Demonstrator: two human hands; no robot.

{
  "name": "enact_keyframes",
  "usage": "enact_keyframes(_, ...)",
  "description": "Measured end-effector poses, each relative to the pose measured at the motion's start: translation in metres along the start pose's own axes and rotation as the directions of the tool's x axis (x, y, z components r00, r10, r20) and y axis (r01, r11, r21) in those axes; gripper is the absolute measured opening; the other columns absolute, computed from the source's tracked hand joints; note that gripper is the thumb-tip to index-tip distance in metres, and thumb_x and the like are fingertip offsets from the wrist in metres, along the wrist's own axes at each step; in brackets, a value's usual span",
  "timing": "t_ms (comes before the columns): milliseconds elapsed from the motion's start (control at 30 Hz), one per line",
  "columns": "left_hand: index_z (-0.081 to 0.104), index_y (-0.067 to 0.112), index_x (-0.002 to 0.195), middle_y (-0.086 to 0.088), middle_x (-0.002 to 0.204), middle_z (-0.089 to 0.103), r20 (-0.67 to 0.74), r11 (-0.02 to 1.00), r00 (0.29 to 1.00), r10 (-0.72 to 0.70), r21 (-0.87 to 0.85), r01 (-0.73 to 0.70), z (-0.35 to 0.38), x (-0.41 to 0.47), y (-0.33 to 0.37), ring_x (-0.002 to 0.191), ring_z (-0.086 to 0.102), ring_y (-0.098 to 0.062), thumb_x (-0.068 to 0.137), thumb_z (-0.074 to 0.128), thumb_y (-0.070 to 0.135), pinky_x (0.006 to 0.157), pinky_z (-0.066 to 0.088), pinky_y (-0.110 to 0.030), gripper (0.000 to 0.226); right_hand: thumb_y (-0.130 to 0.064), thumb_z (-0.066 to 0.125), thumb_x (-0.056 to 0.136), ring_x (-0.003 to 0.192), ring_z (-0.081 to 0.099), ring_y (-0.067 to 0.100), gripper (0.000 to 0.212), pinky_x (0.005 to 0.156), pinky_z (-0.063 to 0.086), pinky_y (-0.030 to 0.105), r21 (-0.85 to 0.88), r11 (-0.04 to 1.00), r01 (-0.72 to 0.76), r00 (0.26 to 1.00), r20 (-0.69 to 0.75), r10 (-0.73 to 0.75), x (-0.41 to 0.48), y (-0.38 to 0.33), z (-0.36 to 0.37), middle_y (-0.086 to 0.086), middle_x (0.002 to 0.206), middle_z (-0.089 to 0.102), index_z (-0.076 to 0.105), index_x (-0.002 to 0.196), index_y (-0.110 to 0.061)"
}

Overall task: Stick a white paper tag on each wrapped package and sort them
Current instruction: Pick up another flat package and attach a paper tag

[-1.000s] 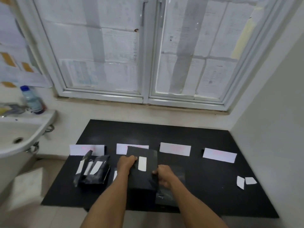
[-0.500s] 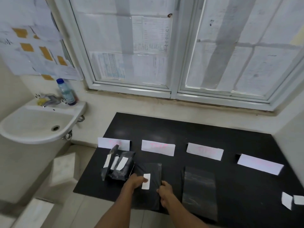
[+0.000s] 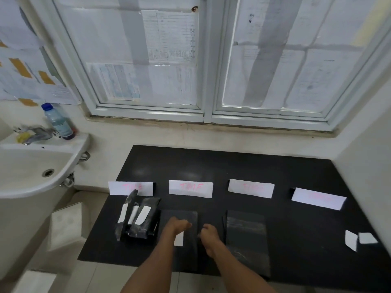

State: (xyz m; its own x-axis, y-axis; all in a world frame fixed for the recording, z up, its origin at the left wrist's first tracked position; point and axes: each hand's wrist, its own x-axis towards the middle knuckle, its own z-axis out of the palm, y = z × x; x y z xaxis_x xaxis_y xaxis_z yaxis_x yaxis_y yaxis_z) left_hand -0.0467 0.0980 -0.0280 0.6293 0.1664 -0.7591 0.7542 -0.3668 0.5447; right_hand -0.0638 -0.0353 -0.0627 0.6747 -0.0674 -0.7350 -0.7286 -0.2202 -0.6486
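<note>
Head view: left hand point(image 3: 177, 226) and right hand point(image 3: 208, 234) are both low over the tagged package point(image 3: 182, 215), which lies flat on the black table top point(image 3: 232, 163) directly below the second label card point(image 3: 190, 188). That spot probably marks its sorting column. The left hand is over the package's middle with fingers bent down, hiding the top of the white tag point(image 3: 178, 240). The right hand is at the package's right edge with fingers curled. Motion blur is present, so I cannot tell whether either hand pinches the wrap or merely touches it. Judgement: one hand on each side squares the package under its card, and this package's tagging looks done. Just left of the left hand is a leaning pile of tagged packages point(image 3: 139, 220), below the first label card point(image 3: 130, 188) and close beside the package in hand. Just right of the right hand lies an untagged package point(image 3: 246, 235), below the third label card point(image 3: 251, 188), probably next. Well off to the right of the right hand are two loose tags point(image 3: 351, 240), with the fourth label card point(image 3: 318, 198) beyond them. Reaching them means crossing over the untagged package, with nothing else in the way. Far left of the left hand, off the table, are a sink point(image 3: 31, 166) and a bottle point(image 3: 59, 121).
</note>
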Motion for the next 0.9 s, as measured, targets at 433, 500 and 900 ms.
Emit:
enact_keyframes(433, 0.067, 0.005, 0.115, -0.012, 0.118, 0.068, 0.275, 0.991, 0.954, 0.119, 0.025, -0.131, 0.163, -0.008, 0.043, 0.104, 0.066, -0.024, 0.064, 0.071, 0.024, 0.096, 0.052, -0.036, 0.055, -0.016, 0.055, 0.079, 0.118, 0.054, 0.035, 0.056, 0.103, 0.044, 0.039, 0.075, 0.989, -0.13, 0.91, -0.386, 0.149, -0.005, 0.058, -0.171, 0.018, 0.13, 0.056, 0.046, 0.132, -0.001)
enact_keyframes(500, 0.068, 0.01, 0.11, -0.01, 0.111, 0.07, 0.282, 0.99, 0.95, 0.137, -0.023, -0.136, 0.179, -0.019, 0.047, 0.101, 0.067, -0.024, 0.076, 0.072, 0.015, 0.094, 0.053, -0.037, 0.034, -0.019, 0.055, 0.072, 0.11, 0.058, 0.034, 0.056, 0.098, 0.049, 0.042, 0.12, 0.982, -0.144, 0.93, -0.323, 0.175, 0.014, 0.081, -0.181, 0.019, 0.122, 0.061, 0.052, 0.124, 0.0)
enact_keyframes(900, 0.064, 0.005, 0.113, -0.014, 0.113, 0.065, 0.149, 0.972, 0.983, -0.106, -0.191, 0.134, 0.215, -0.016, 0.049, 0.098, 0.064, -0.034, 0.035, 0.082, 0.051, 0.089, 0.055, -0.043, 0.092, -0.016, 0.056, 0.077, 0.089, 0.062, 0.027, 0.033, 0.068, 0.05, 0.027, 0.012, 0.984, -0.179, 0.949, -0.263, 0.176, 0.005, 0.08, -0.231, 0.015, 0.106, 0.067, 0.066, 0.104, 0.0)
